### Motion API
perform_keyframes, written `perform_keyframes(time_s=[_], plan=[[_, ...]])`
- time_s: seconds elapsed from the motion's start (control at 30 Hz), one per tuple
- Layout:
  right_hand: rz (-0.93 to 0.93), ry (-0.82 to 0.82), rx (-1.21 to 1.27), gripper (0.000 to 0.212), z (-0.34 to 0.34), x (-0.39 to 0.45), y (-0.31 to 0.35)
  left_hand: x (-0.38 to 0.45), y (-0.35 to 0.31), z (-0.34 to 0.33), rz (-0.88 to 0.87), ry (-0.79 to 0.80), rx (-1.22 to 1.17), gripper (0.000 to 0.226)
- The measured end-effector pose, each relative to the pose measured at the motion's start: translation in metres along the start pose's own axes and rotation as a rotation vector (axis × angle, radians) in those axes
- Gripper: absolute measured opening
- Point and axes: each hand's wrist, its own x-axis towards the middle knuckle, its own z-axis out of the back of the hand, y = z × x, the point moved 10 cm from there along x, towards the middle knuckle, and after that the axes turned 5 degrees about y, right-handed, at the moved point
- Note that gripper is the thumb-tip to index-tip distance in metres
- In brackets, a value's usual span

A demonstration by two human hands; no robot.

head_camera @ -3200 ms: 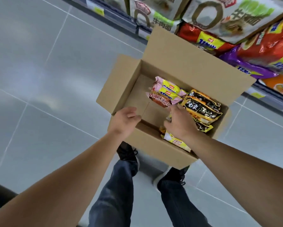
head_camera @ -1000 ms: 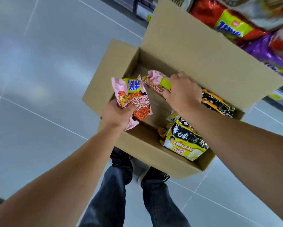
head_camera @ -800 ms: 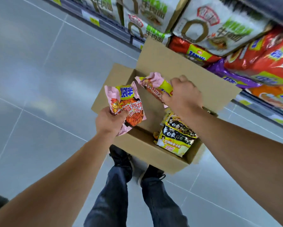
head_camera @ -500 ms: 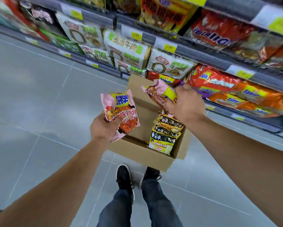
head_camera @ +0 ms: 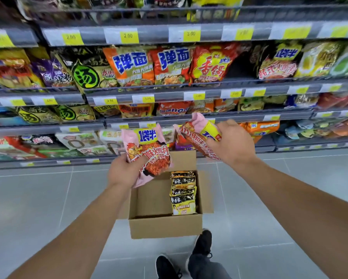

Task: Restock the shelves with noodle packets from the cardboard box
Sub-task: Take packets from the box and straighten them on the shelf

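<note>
Shelves (head_camera: 189, 85) rise ahead — both hands, left (head_camera: 124, 172) and right (head_camera: 235, 143), grip pink noodle packets (head_camera: 147, 150), the right nearer the racks.

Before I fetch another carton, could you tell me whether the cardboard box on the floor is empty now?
No, a row of black-and-yellow noodle packets still stands along the right side of the cardboard box.

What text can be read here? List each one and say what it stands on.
"2.00": yellow price tag on the top shelf rail.
"2.00": second price tag, same rail.
"3.00": third price tag, same rail.
"弹面": two orange packets on the upper shelf.
"香锅": red packet beside them.
"汤": dark packet, in a green circle.
"袋半": pink packet in the left hand.
Lower tags, boxed packets and the right hand's packet: too blurred.
</note>
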Motion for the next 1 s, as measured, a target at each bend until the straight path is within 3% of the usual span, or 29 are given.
perform_keyframes(time_s=[0.1,0.33,0.53,0.7,0.87,1.0], plan=[[-0.014,-0.094,0.021,0.024,0.054,-0.006,-0.022,-0.008,-0.053,-0.010,-0.073,0.028,-0.039,0.027],[0.024,-0.223,-0.068,0.018,0.139,0.016,-0.089,-0.013,-0.158,-0.058,-0.211,0.075,-0.061,0.019],[0.103,-0.284,-0.140,0.045,0.169,0.074,-0.147,-0.016,-0.219,-0.113,-0.248,0.054,-0.139,0.009],[0.204,-0.309,-0.052,0.045,0.174,0.136,-0.186,-0.010,-0.253,-0.160,-0.196,0.035,-0.163,0.015],[0.287,-0.214,0.168,0.046,0.149,0.196,-0.189,0.007,-0.245,-0.180,-0.088,-0.002,-0.343,0.006],[0.285,-0.125,0.143,0.048,0.125,0.231,-0.177,0.024,-0.233,-0.189,-0.038,-0.006,-0.444,0.008]])
